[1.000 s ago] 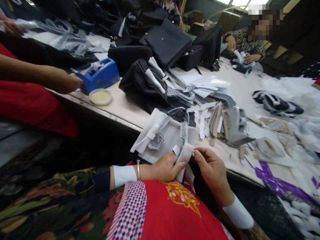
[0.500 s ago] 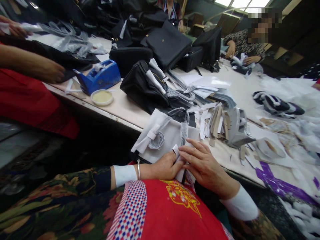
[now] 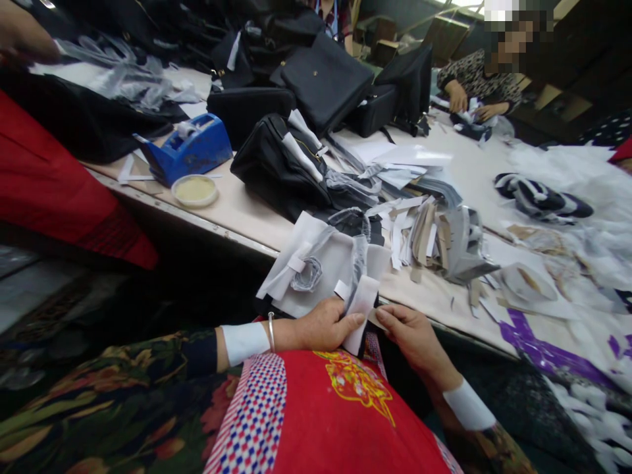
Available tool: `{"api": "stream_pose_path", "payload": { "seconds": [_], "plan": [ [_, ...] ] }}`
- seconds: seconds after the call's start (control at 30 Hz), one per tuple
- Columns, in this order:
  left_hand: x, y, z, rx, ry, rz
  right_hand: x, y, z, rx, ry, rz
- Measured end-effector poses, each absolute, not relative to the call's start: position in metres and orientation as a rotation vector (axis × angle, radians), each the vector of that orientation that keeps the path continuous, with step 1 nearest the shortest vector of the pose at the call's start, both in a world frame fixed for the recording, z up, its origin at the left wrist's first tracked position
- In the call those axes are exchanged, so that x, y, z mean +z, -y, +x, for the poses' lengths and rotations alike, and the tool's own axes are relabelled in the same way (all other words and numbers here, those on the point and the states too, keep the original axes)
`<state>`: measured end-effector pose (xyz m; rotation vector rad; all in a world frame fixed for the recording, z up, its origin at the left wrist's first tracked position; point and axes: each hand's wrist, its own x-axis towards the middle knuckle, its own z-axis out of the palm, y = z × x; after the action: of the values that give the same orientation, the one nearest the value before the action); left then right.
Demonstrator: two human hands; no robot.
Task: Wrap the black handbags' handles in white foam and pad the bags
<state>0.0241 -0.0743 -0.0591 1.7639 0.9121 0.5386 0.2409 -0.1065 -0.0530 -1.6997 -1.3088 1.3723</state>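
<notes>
A bag covered with white wrapping sheet (image 3: 328,280) rests in front of me against the table edge. On it lie a plastic-wrapped coiled strap (image 3: 307,274) and a handle in clear plastic (image 3: 360,257). My left hand (image 3: 323,326) is closed at the bag's near edge, its thumb pressing a white wrapping strip (image 3: 364,299) that stands up by the handle. Just right of it, my right hand (image 3: 412,336) pinches a small pale strip (image 3: 376,320) between thumb and forefinger. What lies beneath the left fingers is hidden.
On the table (image 3: 247,214) stand a blue tape dispenser (image 3: 190,151), a round dish (image 3: 195,189), a black bag (image 3: 276,161), paper strips (image 3: 422,234) and a grey dispenser (image 3: 464,247). More black bags (image 3: 326,79) are piled behind. Co-workers are at the left and far right.
My right hand has drawn away to the right from my left hand and now pinches a small pale strip. The white wrapping strip, covered before, stands exposed under my left thumb.
</notes>
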Motion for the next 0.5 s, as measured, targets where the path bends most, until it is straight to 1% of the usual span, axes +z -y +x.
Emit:
{"api": "stream_pose_path", "payload": {
  "seconds": [0.17,0.33,0.43,0.5],
  "plan": [
    [-0.062,0.077,0.022,0.482,-0.908,1.623,-0.05,0.077,0.252,1.536,1.475,-1.573],
    [-0.064,0.077,0.021,0.489,-0.904,1.577,-0.053,0.062,0.256,1.51,1.712,-1.524],
    [-0.065,0.077,0.022,0.513,-0.898,1.586,-0.05,0.063,0.259,1.344,1.913,-1.535],
    [-0.066,0.076,0.022,0.525,-0.9,1.592,-0.04,0.066,0.259,1.041,2.043,-1.509]
  ]
}}
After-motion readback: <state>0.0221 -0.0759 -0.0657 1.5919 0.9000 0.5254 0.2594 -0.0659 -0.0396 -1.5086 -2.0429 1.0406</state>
